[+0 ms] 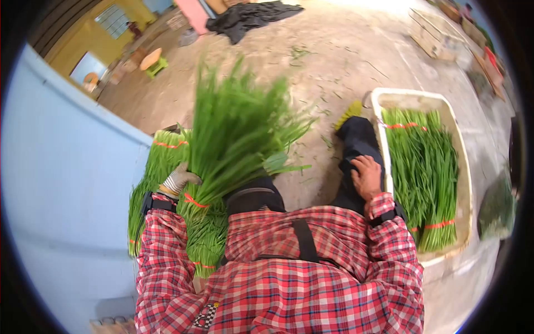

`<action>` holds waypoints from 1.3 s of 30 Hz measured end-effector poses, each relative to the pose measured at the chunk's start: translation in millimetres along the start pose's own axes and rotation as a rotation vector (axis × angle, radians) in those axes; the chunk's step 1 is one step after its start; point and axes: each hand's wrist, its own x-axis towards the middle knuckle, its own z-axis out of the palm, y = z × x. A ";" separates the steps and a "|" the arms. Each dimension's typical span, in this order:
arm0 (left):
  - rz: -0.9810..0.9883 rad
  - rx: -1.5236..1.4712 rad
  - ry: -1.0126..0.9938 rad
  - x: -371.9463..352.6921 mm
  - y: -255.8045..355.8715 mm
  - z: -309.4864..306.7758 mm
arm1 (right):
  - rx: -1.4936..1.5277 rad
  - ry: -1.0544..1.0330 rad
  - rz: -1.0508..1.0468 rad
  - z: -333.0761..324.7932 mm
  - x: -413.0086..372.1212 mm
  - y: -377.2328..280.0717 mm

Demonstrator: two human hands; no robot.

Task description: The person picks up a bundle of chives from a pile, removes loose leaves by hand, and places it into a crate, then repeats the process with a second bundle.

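Observation:
In its striped glove, my left hand (181, 181) is closed around a bunch of chives (236, 133) near its orange band. The leaves fan upward and away from me, smeared by motion. Beneath and beside that hand lie more tied bunches of chives (206, 242), stacked against the blue wall. My bare right hand (367, 177) rests on my dark trouser leg with its fingers stretched out, holding nothing. Close to its right stands a white plastic crate (464, 167), where several bunches with orange bands (420, 178) lie lengthwise.
A blue wall (72, 178) borders my left side. Loose leaf scraps lie on the concrete floor (334, 61). Farther off are a black sheet (250, 16), a small green stool (154, 65) and another pale crate (436, 33). A dark green bag (497, 209) sits at the right.

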 end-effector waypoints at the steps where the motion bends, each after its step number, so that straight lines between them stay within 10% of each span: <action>1: -0.126 0.158 0.051 11.8 12.6 26.1 | 0.023 0.000 -0.023 0.0 -4.6 -1.5; 7: -0.269 0.559 -0.044 40.4 84.1 77.7 | 0.725 -0.062 0.222 -49.3 -8.3 -41.8; 15: -0.206 0.781 0.173 42.3 102.4 117.8 | 0.796 -0.279 -0.510 -59.5 16.2 -177.2; 18: -0.154 0.297 0.142 43.8 81.0 103.9 | 0.659 -0.363 -0.663 -42.5 35.1 -213.7; 24: -0.030 -0.045 0.425 30.4 62.5 101.5 | 0.279 -0.300 -0.445 2.6 44.0 -226.8; 32: 0.035 -0.003 0.579 16.8 46.6 109.1 | 0.520 -0.437 -0.393 -29.2 53.7 -200.4; 36: 0.013 0.048 0.616 14.9 43.7 110.0 | 0.793 0.096 -0.202 -35.0 99.2 -175.7; 39: 0.041 0.017 0.583 13.7 55.1 119.9 | 0.724 0.025 0.000 -46.6 127.5 -171.5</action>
